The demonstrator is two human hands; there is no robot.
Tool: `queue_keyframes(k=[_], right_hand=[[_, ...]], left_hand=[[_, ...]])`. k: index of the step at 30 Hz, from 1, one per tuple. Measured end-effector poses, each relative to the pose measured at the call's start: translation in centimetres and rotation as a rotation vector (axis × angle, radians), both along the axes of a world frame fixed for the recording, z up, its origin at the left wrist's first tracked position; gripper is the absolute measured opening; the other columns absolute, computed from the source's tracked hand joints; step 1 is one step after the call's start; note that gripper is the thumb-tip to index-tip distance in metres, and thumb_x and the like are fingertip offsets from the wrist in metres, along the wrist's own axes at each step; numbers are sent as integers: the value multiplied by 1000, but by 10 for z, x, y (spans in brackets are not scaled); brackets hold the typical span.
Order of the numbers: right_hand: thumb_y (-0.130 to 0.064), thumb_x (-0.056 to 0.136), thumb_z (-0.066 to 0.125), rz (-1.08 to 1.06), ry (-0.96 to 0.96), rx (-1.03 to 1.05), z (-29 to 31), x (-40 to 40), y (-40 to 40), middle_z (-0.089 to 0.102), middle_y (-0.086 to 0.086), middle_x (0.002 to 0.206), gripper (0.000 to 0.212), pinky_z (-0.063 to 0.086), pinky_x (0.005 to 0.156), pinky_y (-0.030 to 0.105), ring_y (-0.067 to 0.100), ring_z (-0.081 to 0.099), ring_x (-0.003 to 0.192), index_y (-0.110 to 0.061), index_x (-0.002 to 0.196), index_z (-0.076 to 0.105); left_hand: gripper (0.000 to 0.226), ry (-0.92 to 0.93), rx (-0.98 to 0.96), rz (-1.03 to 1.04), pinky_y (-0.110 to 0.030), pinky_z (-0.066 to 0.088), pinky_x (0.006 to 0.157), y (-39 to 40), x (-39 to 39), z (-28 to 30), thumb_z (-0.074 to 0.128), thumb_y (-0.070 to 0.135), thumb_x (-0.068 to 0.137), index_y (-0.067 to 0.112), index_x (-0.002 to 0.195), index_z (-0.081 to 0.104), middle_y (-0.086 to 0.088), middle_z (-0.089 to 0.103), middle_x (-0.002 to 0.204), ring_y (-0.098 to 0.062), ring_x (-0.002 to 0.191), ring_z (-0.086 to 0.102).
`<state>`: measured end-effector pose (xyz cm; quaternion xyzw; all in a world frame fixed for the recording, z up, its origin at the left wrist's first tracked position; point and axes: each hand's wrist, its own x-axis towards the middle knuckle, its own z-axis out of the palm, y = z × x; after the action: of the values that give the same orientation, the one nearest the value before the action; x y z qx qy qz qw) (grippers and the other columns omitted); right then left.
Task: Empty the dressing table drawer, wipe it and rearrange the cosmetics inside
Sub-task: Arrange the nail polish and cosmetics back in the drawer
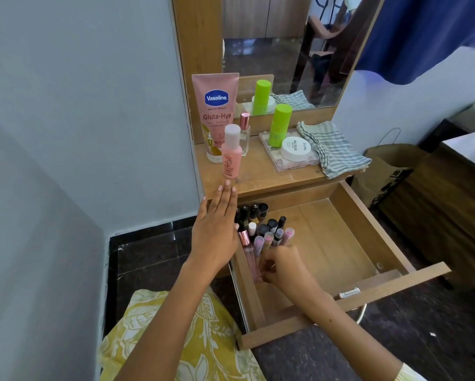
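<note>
The drawer (341,232) is pulled fully out below the tabletop (261,174) of the dressing table. It is a light wooden box with a bare wooden floor. The cosmetics (264,229) stand and lean in a tight cluster in its left rear part: dark-capped bottles at the back, clear and pink-tipped tubes toward the front.

The right hand (283,266) is inside the drawer at the front of this cluster, fingers curled among the lower ends of the tubes; which tube it grips cannot be told. The left hand (217,229) lies flat with fingers straight and together, fingertips on the front edge of the tabletop, directly left of the cluster, holding nothing.

To the right of the right hand the drawer floor is bare up to the right wall and the front panel (368,298).

Just beyond the left fingertips stands a pink bottle (231,152), with a pink Vaseline tube (214,116) and a clear perfume bottle (244,134) behind it. Farther right, a green bottle (279,125) and a white jar (296,149) rest on a clear flat case (283,163), beside a striped cloth (338,152). A mirror (286,50) rises behind.
</note>
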<state>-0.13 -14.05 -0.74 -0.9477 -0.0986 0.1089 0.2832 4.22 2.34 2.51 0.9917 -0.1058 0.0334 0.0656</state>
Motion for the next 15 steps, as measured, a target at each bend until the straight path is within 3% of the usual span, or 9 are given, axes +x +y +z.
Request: queue_keyframes(k=[3,8,12,15], right_hand=[[-9,75,75,10,-15,-17,0,1,2,69,1,86,17,57,73,34,18,67,80,-16,89,67],[-6,81,69,82,-33,-98,0,0,6,59,3,92,46,57,71,36,20,67,82,-12,117,42],[-4,84,65,116,-78,-169,1,0,7,60,6,107,44,55,76,35,23,65,92,-9,123,44],[-6,83,65,130,-77,-187,-2,1,7,63,6,105,36,55,78,38,25,65,93,-12,115,51]], left_hand=[[69,-8,3,2,-36,-13,111,0,0,-1,31,28,101,13,146,-19,-4,-27,153,-17,141,-21],[69,-8,13,3,-37,-12,112,0,1,-1,31,28,101,13,146,-20,-4,-27,153,-17,141,-21],[70,-16,14,-9,-38,-12,112,1,2,-3,32,32,100,14,147,-17,-3,-24,154,-17,142,-19],[71,-21,-31,-8,-37,-16,109,0,2,-4,34,39,99,17,148,-13,0,-21,154,-14,142,-17]])
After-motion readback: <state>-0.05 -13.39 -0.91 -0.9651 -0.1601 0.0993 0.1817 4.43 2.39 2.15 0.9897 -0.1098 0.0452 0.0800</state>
